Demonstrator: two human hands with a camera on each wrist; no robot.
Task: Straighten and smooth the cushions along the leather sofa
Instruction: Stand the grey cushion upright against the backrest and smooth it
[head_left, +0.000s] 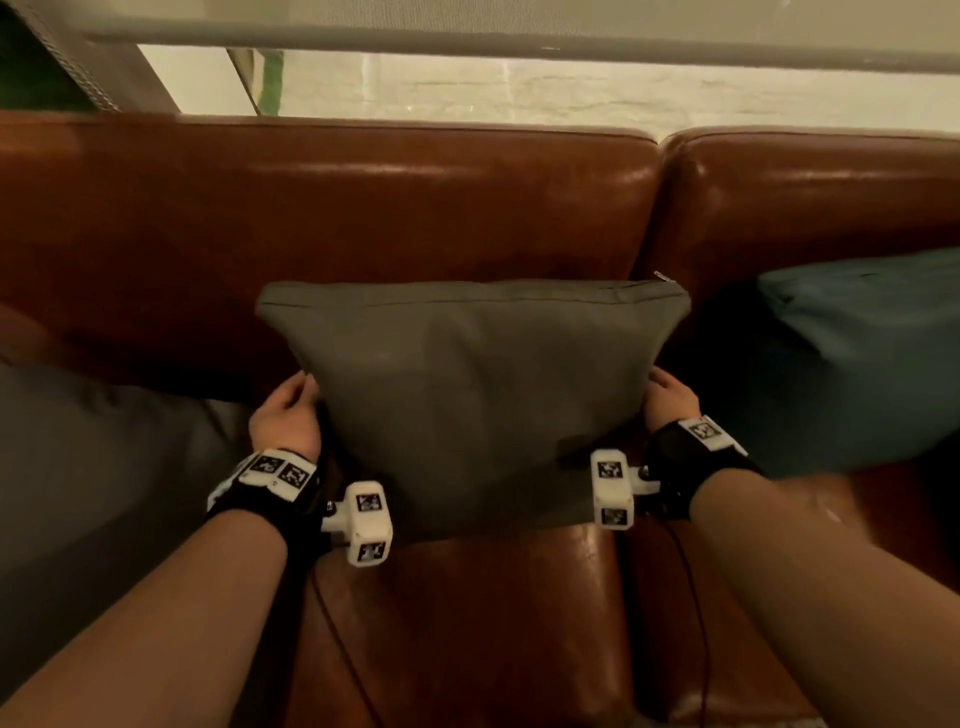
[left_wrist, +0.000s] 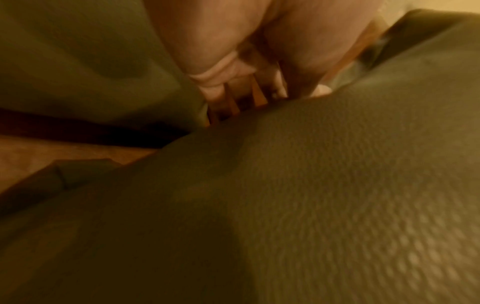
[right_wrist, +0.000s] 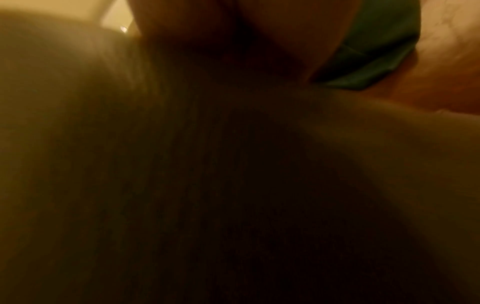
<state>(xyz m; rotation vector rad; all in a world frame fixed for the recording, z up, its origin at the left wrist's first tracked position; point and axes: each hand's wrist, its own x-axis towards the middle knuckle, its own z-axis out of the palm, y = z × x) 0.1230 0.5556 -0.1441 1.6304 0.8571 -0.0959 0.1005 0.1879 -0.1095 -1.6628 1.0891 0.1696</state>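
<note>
Two bare forearms reached in from six o'clock over the brown leather sofa (head_left: 457, 208). At centre an olive cushion (head_left: 467, 395) leaned against its backrest. A teal cushion (head_left: 857, 358) lay at three o'clock, a grey cushion (head_left: 78, 467) at nine. The left hand (head_left: 284, 415) and right hand (head_left: 672, 397) gripped the olive cushion's side edges, fingers curled behind it.

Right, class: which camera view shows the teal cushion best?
The head view: the teal cushion lies clearly at the right on the leather sofa. The right wrist view catches only a dim teal corner; the left wrist view doesn't show it.
</note>
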